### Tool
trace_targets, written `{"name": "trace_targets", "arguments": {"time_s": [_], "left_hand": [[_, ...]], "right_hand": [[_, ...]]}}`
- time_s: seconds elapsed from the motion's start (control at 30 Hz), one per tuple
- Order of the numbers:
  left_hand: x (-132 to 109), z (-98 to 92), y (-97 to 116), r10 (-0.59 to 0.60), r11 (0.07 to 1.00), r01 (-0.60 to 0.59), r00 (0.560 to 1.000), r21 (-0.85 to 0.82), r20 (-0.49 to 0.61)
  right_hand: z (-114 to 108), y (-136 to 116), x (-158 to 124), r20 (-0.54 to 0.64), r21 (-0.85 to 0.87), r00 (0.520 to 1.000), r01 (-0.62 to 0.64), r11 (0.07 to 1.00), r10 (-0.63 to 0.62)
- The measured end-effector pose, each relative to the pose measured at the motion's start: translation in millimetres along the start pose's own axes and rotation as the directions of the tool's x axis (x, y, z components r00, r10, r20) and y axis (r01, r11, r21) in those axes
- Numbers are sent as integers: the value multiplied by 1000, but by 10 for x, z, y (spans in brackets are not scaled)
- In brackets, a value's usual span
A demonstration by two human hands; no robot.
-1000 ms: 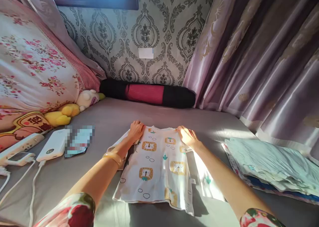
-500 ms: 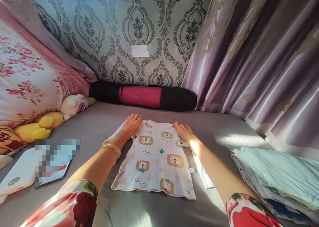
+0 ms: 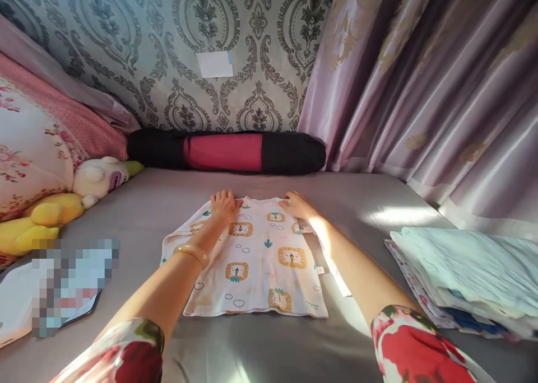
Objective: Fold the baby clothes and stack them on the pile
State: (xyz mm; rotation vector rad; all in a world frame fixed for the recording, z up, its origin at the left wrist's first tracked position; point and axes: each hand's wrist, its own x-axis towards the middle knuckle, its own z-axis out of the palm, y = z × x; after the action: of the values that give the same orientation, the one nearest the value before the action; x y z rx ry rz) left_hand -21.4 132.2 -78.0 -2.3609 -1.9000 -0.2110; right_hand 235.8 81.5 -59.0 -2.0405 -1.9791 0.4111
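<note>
A small white shirt (image 3: 256,265) printed with orange lions lies flat on the grey bed sheet (image 3: 269,338) in front of me. My left hand (image 3: 223,205) rests palm down on the shirt's far left shoulder, fingers stretched flat. My right hand (image 3: 296,205) presses the far right shoulder, fingers extended along the top edge. A gold bangle (image 3: 191,254) circles my left wrist. Both sleeves of my floral top show at the bottom.
A stack of folded clothes (image 3: 462,276) lies at the right. A black and pink roll (image 3: 227,151) lies along the wall. Yellow and white plush toys (image 3: 63,198) and a floral pillow (image 3: 25,148) sit at the left. Purple curtains (image 3: 420,80) hang on the right.
The camera has tilted and shifted right, hiding the power strip and charger. My hands have stayed on the shirt's shoulders, the left sliding slightly inward; the left sleeve now lies spread flatter.
</note>
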Motion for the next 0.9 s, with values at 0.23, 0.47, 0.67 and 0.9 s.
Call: {"name": "trace_targets", "arguments": {"time_s": [0.23, 0.47, 0.67, 0.9], "left_hand": [[-96, -111, 413, 273, 950, -279, 960, -140, -63], [-213, 54, 1248, 549, 738, -529, 832, -418, -84], [-242, 318, 1502, 490, 666, -509, 850, -545, -196], [-284, 386, 1492, 477, 682, -493, 860, -540, -183]], "right_hand": [[-452, 606, -614, 351, 440, 888, -436, 785, 297], [-417, 544, -1553, -57, -94, 980, -195, 976, 190], [-325, 353, -2072, 170, -168, 984, -20, 986, 49], [-419, 559, -1859, 118, -231, 980, -130, 964, 161]]}}
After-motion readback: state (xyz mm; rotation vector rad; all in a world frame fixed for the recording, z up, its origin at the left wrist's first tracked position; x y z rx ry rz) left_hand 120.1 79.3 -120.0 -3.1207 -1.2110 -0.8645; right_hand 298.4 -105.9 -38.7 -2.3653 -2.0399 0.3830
